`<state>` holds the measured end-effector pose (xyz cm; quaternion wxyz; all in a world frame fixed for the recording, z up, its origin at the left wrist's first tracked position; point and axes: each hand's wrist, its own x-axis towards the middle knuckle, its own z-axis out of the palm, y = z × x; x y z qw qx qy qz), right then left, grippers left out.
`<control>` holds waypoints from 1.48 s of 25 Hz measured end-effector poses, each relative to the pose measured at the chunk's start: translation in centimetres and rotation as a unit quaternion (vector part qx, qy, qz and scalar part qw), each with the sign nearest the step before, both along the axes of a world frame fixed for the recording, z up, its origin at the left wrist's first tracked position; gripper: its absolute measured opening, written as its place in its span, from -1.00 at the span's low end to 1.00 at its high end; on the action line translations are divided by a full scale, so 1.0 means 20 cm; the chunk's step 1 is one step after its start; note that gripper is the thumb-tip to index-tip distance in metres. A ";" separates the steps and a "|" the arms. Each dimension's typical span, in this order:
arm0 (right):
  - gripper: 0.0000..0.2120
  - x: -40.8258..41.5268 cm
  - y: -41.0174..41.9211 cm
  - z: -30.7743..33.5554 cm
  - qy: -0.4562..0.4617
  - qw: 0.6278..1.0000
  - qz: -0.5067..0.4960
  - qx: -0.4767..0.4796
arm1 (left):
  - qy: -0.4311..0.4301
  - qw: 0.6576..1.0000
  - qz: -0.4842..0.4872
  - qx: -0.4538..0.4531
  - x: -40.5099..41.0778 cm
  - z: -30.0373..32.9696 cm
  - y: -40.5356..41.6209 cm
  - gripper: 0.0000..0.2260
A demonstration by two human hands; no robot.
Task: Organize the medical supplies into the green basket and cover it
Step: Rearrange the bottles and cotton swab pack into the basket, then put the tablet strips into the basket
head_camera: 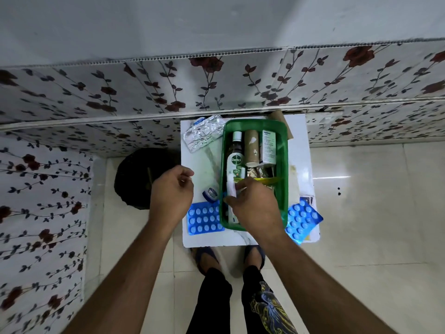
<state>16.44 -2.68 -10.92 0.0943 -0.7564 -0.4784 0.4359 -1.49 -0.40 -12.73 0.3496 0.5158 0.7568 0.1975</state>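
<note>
The green basket (pixel 284 150) stands on a small white table (pixel 301 165). Inside it lie a Dettol bottle (pixel 235 157), a brown cardboard tube (pixel 251 148) and a white medicine box (pixel 269 147). My right hand (pixel 255 206) reaches into the basket's near end, its fingers closed on a slim white tube (pixel 231 188). My left hand (pixel 172 191) hovers left of the basket, fingers loosely curled, holding nothing. A small blue jar (pixel 209 194) sits by the basket. Two blue blister packs lie near: one to the left (pixel 203 219), one to the right (pixel 302 219). A silver foil strip (pixel 203 135) lies at the back left.
A floral-patterned wall (pixel 168 92) rises right behind the table. A dark round stool (pixel 137 179) stands on the tiled floor to the left. My feet in blue sandals (pixel 204 256) stand at the table's near edge.
</note>
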 end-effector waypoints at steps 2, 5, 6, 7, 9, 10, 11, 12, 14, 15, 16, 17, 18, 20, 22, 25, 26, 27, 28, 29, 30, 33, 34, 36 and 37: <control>-0.79 -0.03 -0.01 -0.03 -0.022 0.999 0.019 0.024 | 0.010 1.000 -0.019 -0.004 -0.02 -0.02 -0.03 -0.82; -0.81 -0.02 -0.02 -0.01 -0.014 0.998 0.038 0.038 | 0.007 1.000 -0.026 -0.010 -0.06 -0.05 -0.08 -0.80; -0.82 0.00 -0.02 0.01 -0.010 0.998 0.029 0.048 | -0.001 0.999 -0.029 -0.017 -0.07 -0.06 -0.10 -0.79; -0.85 0.03 -0.02 0.04 -0.006 0.998 0.006 0.068 | -0.013 0.999 -0.034 -0.028 -0.08 -0.06 -0.11 -0.77; -0.93 0.13 -0.02 0.10 -0.004 0.990 -0.066 0.127 | -0.032 0.996 -0.057 -0.055 -0.08 -0.07 -0.13 -0.73; -0.96 0.20 -0.02 0.13 -0.001 0.982 -0.106 0.154 | -0.027 0.994 -0.086 -0.062 -0.07 -0.07 -0.13 -0.67; -0.96 0.28 -0.03 0.16 0.001 0.974 -0.144 0.175 | -0.014 0.990 -0.123 -0.065 -0.06 -0.08 -0.13 -0.60; -0.94 0.36 -0.04 0.17 -0.001 0.966 -0.178 0.187 | 0.001 0.985 -0.160 -0.068 -0.04 -0.09 -0.12 -0.54; -0.92 0.51 -0.08 0.14 -0.031 0.963 -0.209 0.170 | 0.028 0.973 -0.218 -0.072 -0.01 -0.12 -0.09 -0.47; -0.91 0.57 -0.11 0.11 -0.056 0.967 -0.202 0.142 | 0.043 0.967 -0.238 -0.074 0.00 -0.13 -0.07 -0.46; -0.90 0.62 -0.13 0.06 -0.082 0.974 -0.183 0.106 | 0.059 0.963 -0.253 -0.073 0.01 -0.15 -0.06 -0.47; -0.87 0.66 -0.17 0.01 -0.104 0.979 -0.160 0.070 | 0.073 0.960 -0.262 -0.067 0.02 -0.16 -0.06 -0.49; -0.83 0.69 -0.20 -0.03 -0.116 0.983 -0.136 0.039 | 0.085 0.959 -0.265 -0.059 0.03 -0.18 -0.05 -0.52; -0.77 0.71 -0.24 -0.10 -0.138 0.986 -0.097 0.001 | 0.100 0.958 -0.267 -0.041 0.03 -0.20 -0.05 -0.58; -0.74 0.73 -0.28 -0.16 -0.161 0.984 -0.080 -0.011 | 0.105 0.957 -0.267 -0.033 0.05 -0.20 -0.07 -0.59; -0.76 0.73 -0.29 -0.21 -0.175 0.981 -0.073 -0.033 | 0.104 0.972 -0.209 -0.012 0.04 -0.14 -0.07 -0.56; -0.78 0.73 -0.28 -0.21 -0.173 0.981 -0.075 -0.044 | 0.104 0.980 -0.167 0.008 0.03 -0.11 -0.07 -0.55; -0.78 0.74 -0.28 -0.22 -0.165 0.982 -0.079 -0.053 | 0.102 0.987 -0.122 0.028 0.02 -0.07 -0.05 -0.55; -0.78 0.75 -0.27 -0.21 -0.153 0.983 -0.082 -0.064 | 0.090 0.992 -0.080 0.044 0.02 -0.02 -0.03 -0.56; -0.78 0.76 -0.26 -0.21 -0.141 0.984 -0.083 -0.073 | 0.065 0.995 -0.045 0.055 0.02 0.03 -0.01 -0.56; -0.78 0.77 -0.25 -0.21 -0.127 0.985 -0.084 -0.081 | 0.031 0.997 -0.024 0.067 0.04 0.09 0.01 -0.58; -0.84 0.82 -0.24 -0.19 -0.070 0.988 -0.107 -0.084 | -0.004 0.987 -0.114 0.117 0.18 0.23 0.06 -0.65; -0.86 0.84 -0.23 -0.17 -0.042 0.988 -0.121 -0.087 | 0.011 0.976 -0.179 0.123 0.25 0.24 0.08 -0.69; -0.90 0.87 -0.21 -0.12 0.011 0.985 -0.146 -0.094 | 0.052 0.955 -0.271 0.110 0.40 0.21 0.11 -0.71; -0.91 0.89 -0.21 -0.09 0.029 0.983 -0.155 -0.094 | 0.071 0.950 -0.289 0.094 0.46 0.19 0.12 -0.72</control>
